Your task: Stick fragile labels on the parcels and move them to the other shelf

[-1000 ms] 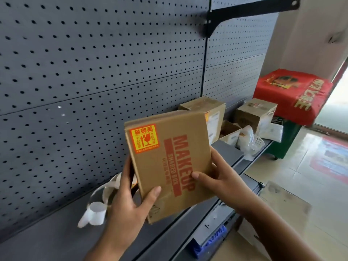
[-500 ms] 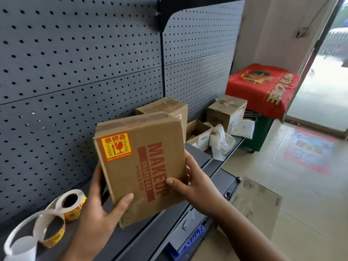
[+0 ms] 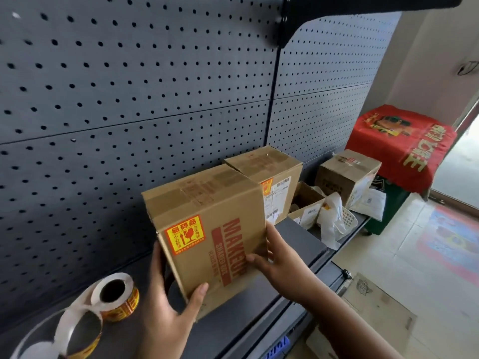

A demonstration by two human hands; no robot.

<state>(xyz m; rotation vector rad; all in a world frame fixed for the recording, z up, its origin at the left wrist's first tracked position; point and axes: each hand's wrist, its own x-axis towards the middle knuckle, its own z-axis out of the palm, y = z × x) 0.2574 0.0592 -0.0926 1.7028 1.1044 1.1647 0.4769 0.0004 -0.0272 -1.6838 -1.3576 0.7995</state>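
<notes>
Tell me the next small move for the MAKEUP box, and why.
Probably set the MAKEUP box down on the shelf beside the taped carton and let go. Its fragile label is already on the front. The left hand and right hand grip it, tilted and low by the shelf, and the carton beside it carries a label too.

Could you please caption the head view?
The left hand and right hand hold a brown cardboard box bearing a yellow-and-red fragile label.

The near cardboard box [image 3: 215, 229] reads "MAKEUP" in big red letters, with "SHARED BOX" smaller beside it. Its yellow fragile sticker [image 3: 184, 234] reads "易碎品" above a broken-glass sign. The shipping label [image 3: 276, 200] on the second box [image 3: 261, 164] behind is too small to read.
</notes>
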